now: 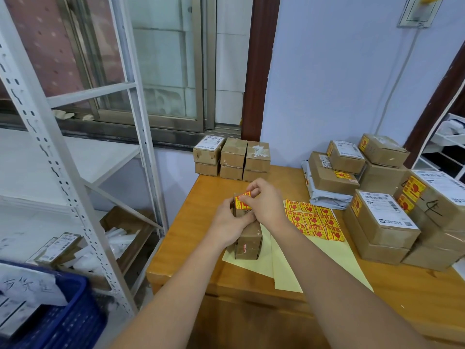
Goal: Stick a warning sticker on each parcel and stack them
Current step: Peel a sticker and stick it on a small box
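I see open tabletop (pixel 191 238) left of the held parcel (pixel 247 238), clear up to the table's left edge. Behind it, a double row of unlabelled boxes (pixel 232 158) blocks the far edge. To the right, the sticker sheet (pixel 314 220) lies flat, passable above; beyond it the stickered parcel stack (pixel 392 197) walls off the right side. A shelf post (pixel 148 137) stands left of the table.

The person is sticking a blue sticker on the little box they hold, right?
Not quite: the sticker is yellow and red, not blue. The head view shows the right hand pinching it onto the little box that the left hand holds.
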Tool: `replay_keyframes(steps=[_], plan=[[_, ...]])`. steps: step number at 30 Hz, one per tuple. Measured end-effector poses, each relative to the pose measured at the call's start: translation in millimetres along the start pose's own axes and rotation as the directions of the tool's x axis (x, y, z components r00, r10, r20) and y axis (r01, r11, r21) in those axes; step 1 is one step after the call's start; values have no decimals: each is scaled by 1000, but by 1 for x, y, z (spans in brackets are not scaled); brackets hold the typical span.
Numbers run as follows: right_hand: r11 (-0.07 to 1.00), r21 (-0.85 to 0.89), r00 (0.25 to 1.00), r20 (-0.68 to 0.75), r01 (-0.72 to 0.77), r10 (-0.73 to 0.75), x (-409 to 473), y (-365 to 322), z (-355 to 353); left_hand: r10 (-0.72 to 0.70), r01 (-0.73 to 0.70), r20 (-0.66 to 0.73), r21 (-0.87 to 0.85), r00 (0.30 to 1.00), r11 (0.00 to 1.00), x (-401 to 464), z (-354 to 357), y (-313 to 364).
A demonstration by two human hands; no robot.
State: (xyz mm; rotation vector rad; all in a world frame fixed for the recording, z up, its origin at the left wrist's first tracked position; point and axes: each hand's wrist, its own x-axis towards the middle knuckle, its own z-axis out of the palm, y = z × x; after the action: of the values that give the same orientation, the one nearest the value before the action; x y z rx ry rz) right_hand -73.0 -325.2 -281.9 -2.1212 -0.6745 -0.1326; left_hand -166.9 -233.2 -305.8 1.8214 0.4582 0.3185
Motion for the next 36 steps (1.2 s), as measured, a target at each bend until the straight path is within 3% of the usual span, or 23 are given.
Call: replay_keyframes(steps=[16,24,29,36], plan=[[1000,22,999,48,-2,1,7,5,2,34,-36,23,102,999,994,-1,-1,-2],[997,17,996,64,-71,70,10,13,3,12,-21,58,147,998,989,-2,-1,0],[917,276,951,194,-290,242,8,25,3,-8,2,59,100,998,995,-3,-1,-1],[870,367,944,168,-328,285,6,23,7,1,-6,57,104,998,995,1,-1,-4]])
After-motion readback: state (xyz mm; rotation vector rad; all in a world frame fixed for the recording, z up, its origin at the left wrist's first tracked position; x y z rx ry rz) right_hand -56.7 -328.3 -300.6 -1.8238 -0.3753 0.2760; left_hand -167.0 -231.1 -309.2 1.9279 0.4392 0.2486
